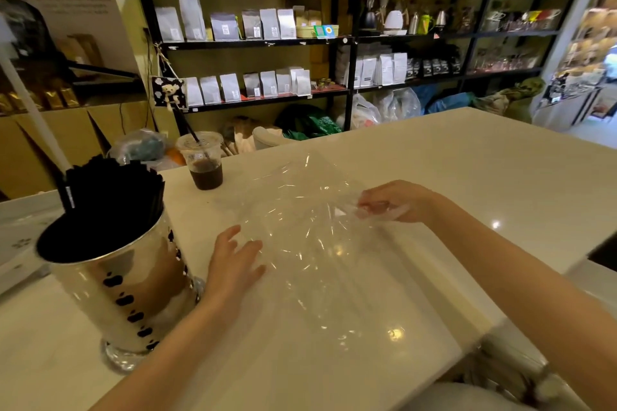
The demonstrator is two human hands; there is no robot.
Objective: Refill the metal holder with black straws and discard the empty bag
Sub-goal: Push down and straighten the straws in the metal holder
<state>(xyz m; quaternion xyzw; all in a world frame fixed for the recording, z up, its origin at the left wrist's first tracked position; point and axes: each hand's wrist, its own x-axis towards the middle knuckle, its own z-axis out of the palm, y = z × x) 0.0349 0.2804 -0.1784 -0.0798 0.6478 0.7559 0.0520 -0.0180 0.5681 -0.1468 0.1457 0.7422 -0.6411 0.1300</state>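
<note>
Head view, looking forward and down over a pale, glossy surface (pixel 434 150) in a shop. At the left stands the metal holder (pixel 123 290), a shiny upright cylinder with a column of dark cut-out shapes down its side and a clear base. It is packed full of black straws (pixel 113 190), whose tops rise in a dense bunch above its rim.

Spread across the middle of the surface lies the empty bag (pixel 300 237), a clear, crinkled plastic sheet that catches the ceiling lights. It lies just right of the holder, apart from it.

The left hand (pixel 233 264) rests on the near left edge of the bag, its grip spread with fingers straight and fanned, lying flat on the plastic beside the holder's base. The right hand (pixel 390 203) sits at the bag's far right edge, its grip pinching a fold of the plastic between thumb and curled fingers, lifting that corner slightly off the surface.

Behind the bag, near the far left edge of the surface, stands a clear plastic cup (pixel 202 160) with a domed lid, a dark straw and a little dark drink at the bottom.

Beyond the surface, black shelves (pixel 253 43) run along the wall, lined with white and grey pouches, kettles and boxes. Plastic sacks (pixel 384 110) lie on the floor beneath them.
</note>
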